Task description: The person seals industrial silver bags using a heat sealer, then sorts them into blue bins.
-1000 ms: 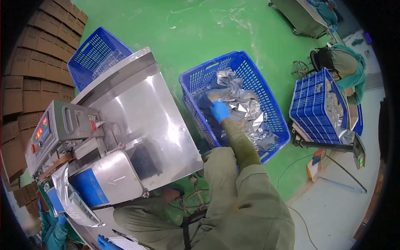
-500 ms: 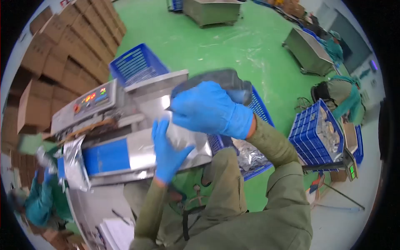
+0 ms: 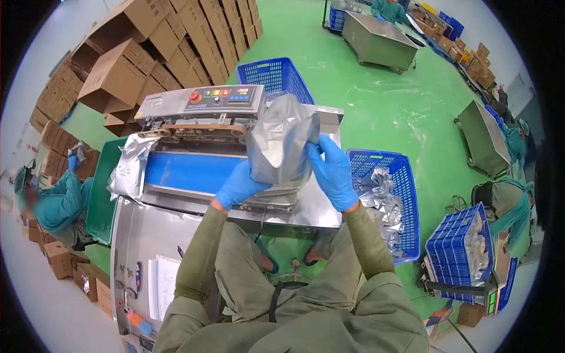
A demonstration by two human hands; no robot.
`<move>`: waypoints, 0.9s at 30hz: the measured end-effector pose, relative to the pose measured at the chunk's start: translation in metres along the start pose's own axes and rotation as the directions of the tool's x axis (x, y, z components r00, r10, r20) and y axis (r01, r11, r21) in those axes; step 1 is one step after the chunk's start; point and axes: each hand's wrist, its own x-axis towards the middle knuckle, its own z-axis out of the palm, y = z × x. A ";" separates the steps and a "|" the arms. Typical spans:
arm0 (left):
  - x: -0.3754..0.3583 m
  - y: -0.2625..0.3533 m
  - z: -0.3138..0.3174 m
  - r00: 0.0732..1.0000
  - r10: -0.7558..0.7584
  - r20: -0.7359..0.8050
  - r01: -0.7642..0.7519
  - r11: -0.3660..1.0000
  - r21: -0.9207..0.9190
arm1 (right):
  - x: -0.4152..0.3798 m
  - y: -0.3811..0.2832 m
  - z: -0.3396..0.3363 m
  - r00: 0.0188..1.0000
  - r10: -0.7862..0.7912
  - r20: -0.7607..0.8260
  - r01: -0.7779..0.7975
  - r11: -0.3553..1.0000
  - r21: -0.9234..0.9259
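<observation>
In the head view a silver foil bag stands upright between my gloved hands, its mouth spread and something white showing inside. My left hand closes on the bag's lower left side. At its right edge, my right hand pinches the foil between thumb and fingers. Just behind and to the left is a sealing machine with a lit control panel and a blue conveyor belt. Another silver bag lies at the belt's left end.
Blue crates stand behind the machine and at my right, the latter holding foil bags. Stacked cartons rise at back left. A green bin is beside a seated co-worker. Papers lie on the steel table.
The view has swung, so the machine appears further right. My right hand has come down to the bag's edge. My left hand, open before, now holds the bag's lower side.
</observation>
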 end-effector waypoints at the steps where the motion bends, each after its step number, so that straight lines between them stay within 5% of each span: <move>1: -0.003 0.011 -0.012 0.999 -0.039 0.038 0.036 0.996 0.086 | 0.003 0.007 0.003 1.000 -0.023 0.012 0.024 0.999 -0.024; 2: -0.004 0.019 -0.022 0.994 -0.079 0.073 0.065 0.983 0.173 | 0.007 0.005 0.000 0.999 -0.022 0.040 0.023 1.000 -0.019; 3: -0.007 0.023 -0.025 0.992 0.108 -0.060 -0.103 0.991 0.091 | 0.010 0.000 -0.005 0.998 -0.018 0.067 0.019 1.000 -0.014; 5: -0.008 0.053 -0.028 0.982 0.183 -0.049 -0.145 0.890 0.432 | 0.012 -0.001 -0.008 0.992 -0.105 0.074 0.108 0.993 -0.037; 6: -0.006 0.061 -0.030 0.975 0.217 -0.039 -0.154 0.797 0.584 | 0.015 0.002 -0.008 0.978 -0.202 0.055 0.205 0.977 -0.066; 7: 0.003 0.040 -0.028 0.863 0.505 0.003 -0.356 0.604 0.713 | 0.017 0.004 -0.008 0.953 -0.301 0.038 0.303 0.948 -0.093; 12: -0.016 0.001 -0.064 0.790 0.585 0.185 -0.323 0.139 0.936 | -0.006 0.053 -0.037 0.870 -0.490 0.047 0.487 0.841 -0.235; 14: -0.020 0.014 -0.051 0.730 0.680 0.076 -0.394 0.327 0.859 | -0.006 0.037 -0.041 0.850 -0.525 -0.040 0.514 0.845 -0.148; 16: -0.017 0.013 -0.024 0.751 0.622 -0.222 -0.420 0.710 0.566 | -0.008 0.014 -0.024 0.937 -0.284 -0.204 0.296 0.955 0.030; 17: -0.013 0.016 -0.008 0.696 0.618 -0.366 -0.400 0.757 0.517 | -0.014 0.010 -0.018 0.972 -0.134 -0.193 0.167 0.972 0.168; 19: -0.013 0.036 0.014 0.769 0.193 -0.609 -0.177 0.980 0.087 | -0.018 0.002 -0.013 0.985 0.113 -0.129 -0.064 0.941 0.333; 20: -0.013 0.042 0.016 0.761 -0.054 -0.647 -0.066 0.985 -0.161 | -0.012 -0.004 -0.012 0.964 0.251 -0.084 -0.195 0.889 0.414; 21: -0.002 0.037 0.011 0.730 0.048 -0.682 -0.079 0.997 -0.014 | -0.009 -0.011 -0.013 0.922 0.387 -0.020 -0.331 0.812 0.480; 22: 0.011 0.023 0.005 0.779 -0.018 -0.627 -0.012 0.999 -0.043 | -0.008 -0.021 -0.015 0.853 0.519 0.058 -0.467 0.707 0.530; 24: 0.030 -0.021 -0.004 0.850 -0.149 -0.505 0.120 0.989 -0.089 | -0.007 0.014 0.008 0.880 0.468 0.082 -0.447 0.758 0.476; 27: 0.045 -0.120 -0.009 0.853 -0.094 -0.513 0.197 0.969 0.150 | -0.015 0.076 0.065 0.896 0.438 0.078 -0.429 0.803 0.415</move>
